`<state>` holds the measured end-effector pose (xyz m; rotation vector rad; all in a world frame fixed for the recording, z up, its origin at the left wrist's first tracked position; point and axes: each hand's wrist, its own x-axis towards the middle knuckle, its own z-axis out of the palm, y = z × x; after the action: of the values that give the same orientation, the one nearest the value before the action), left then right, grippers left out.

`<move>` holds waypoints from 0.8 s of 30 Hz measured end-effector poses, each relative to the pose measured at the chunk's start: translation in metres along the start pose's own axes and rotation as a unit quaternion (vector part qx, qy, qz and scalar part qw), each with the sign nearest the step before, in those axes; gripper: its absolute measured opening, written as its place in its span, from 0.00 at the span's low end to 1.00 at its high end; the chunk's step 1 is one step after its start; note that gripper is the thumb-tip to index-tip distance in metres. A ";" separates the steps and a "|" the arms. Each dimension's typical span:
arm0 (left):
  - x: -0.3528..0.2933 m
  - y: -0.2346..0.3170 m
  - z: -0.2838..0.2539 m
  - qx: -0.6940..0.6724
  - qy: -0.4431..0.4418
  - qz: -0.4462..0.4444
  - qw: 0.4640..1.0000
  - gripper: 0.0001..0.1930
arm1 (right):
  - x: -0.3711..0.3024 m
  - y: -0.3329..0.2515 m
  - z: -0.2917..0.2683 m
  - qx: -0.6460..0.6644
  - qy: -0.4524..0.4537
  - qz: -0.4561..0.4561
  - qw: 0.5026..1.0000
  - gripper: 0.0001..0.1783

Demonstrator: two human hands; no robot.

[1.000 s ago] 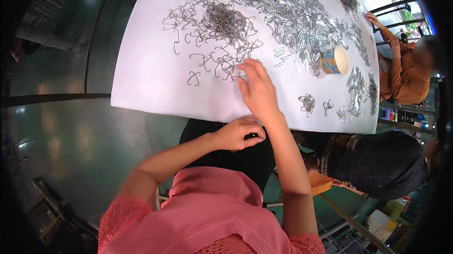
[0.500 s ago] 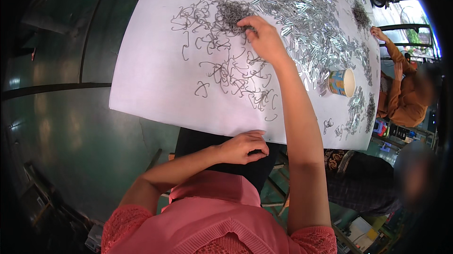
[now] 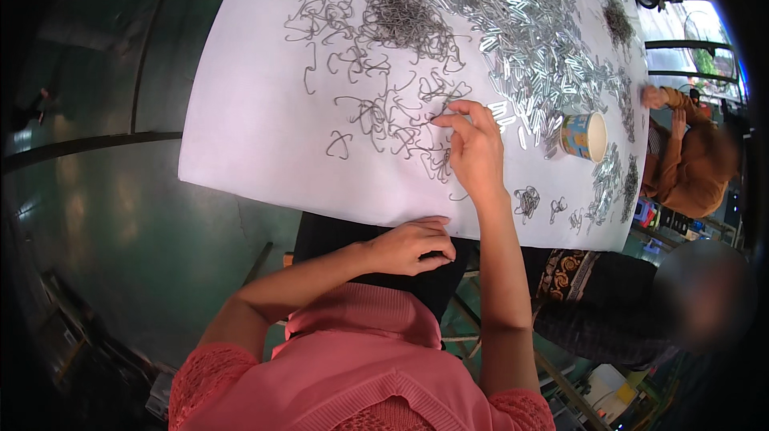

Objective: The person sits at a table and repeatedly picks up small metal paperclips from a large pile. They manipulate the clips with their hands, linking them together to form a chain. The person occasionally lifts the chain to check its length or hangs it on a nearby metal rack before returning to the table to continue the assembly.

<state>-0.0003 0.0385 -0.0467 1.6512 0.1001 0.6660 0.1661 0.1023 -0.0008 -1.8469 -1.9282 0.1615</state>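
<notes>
My right hand [image 3: 478,151] is over the white tabletop [image 3: 248,118], its thumb and forefinger bent together on a thin wire hook [image 3: 433,119] at the fingertips. Around those fingers lie scattered bent wire hooks [image 3: 372,116], some single and some tangled. Farther off, a dense dark heap of the same hooks [image 3: 400,16] sits with loose ones at its left. My left hand [image 3: 412,247] rests on my lap by the table's near edge, loosely curled with fingers apart and nothing visible in it.
A broad spread of shiny metal clips [image 3: 533,54] covers the far right. Beside it a patterned paper cup [image 3: 585,137] lies tipped. Small hook clusters [image 3: 526,202] lie near the front right. One person in an orange-brown top [image 3: 695,167] and another in dark clothes [image 3: 605,291] sit at right.
My right hand has drawn back from the dense heap toward me and slightly right, to the scattered hooks. A small hook cluster now shows right of my wrist. The left hand stays put.
</notes>
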 end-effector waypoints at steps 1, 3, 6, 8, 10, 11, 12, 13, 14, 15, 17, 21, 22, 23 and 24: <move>0.000 0.000 0.000 0.000 -0.002 -0.002 1.000 0.08 | -0.002 -0.001 -0.001 0.014 0.003 0.009 1.000 0.22; 0.000 0.000 0.001 0.002 -0.003 -0.003 1.000 0.08 | -0.001 0.001 0.003 0.009 0.013 0.045 0.999 0.23; 0.000 0.000 0.002 0.010 0.001 -0.002 1.000 0.08 | -0.004 0.000 0.013 -0.028 0.006 0.030 0.999 0.25; 0.000 0.001 0.002 0.016 0.007 0.000 1.000 0.07 | -0.005 -0.006 0.016 -0.024 -0.008 -0.019 1.000 0.26; -0.001 -0.001 0.003 0.031 0.008 -0.001 0.999 0.07 | -0.004 -0.011 0.013 0.012 -0.012 -0.013 1.000 0.25; -0.002 -0.001 0.003 0.039 0.009 -0.002 0.999 0.07 | -0.004 -0.013 0.013 0.030 -0.015 -0.011 0.999 0.25; -0.002 -0.001 0.003 0.036 0.007 -0.003 0.999 0.07 | -0.002 -0.011 0.013 0.014 0.003 0.017 1.000 0.24; -0.001 -0.001 0.003 0.033 0.005 -0.003 0.999 0.07 | 0.001 -0.009 0.013 -0.002 0.022 0.046 0.999 0.23; -0.001 -0.001 0.003 0.030 0.003 -0.004 1.000 0.07 | 0.002 -0.007 0.013 -0.018 0.040 0.074 0.996 0.22; -0.001 0.000 0.003 0.030 0.003 -0.004 1.000 0.07 | 0.001 -0.005 0.012 -0.016 0.030 0.068 0.997 0.22; 0.000 0.002 0.002 0.031 0.002 -0.005 1.000 0.07 | 0.000 -0.002 0.009 -0.012 0.009 0.056 0.998 0.21; -0.001 0.000 0.003 0.031 0.004 -0.002 1.000 0.07 | 0.003 -0.011 0.008 0.011 0.013 0.070 0.997 0.20; -0.001 0.000 0.003 0.030 0.003 -0.002 1.000 0.07 | 0.005 -0.012 0.013 0.010 0.024 0.080 0.996 0.20; -0.001 0.000 0.004 0.030 0.002 -0.001 1.000 0.07 | 0.007 -0.012 0.015 0.009 0.035 0.091 0.995 0.20; -0.002 0.000 0.003 0.027 0.006 0.001 1.000 0.07 | 0.009 -0.012 0.015 0.007 0.017 0.068 0.998 0.20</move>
<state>-0.0001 0.0348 -0.0476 1.7003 0.1262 0.6810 0.1487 0.1131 -0.0074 -1.9577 -1.7746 0.1848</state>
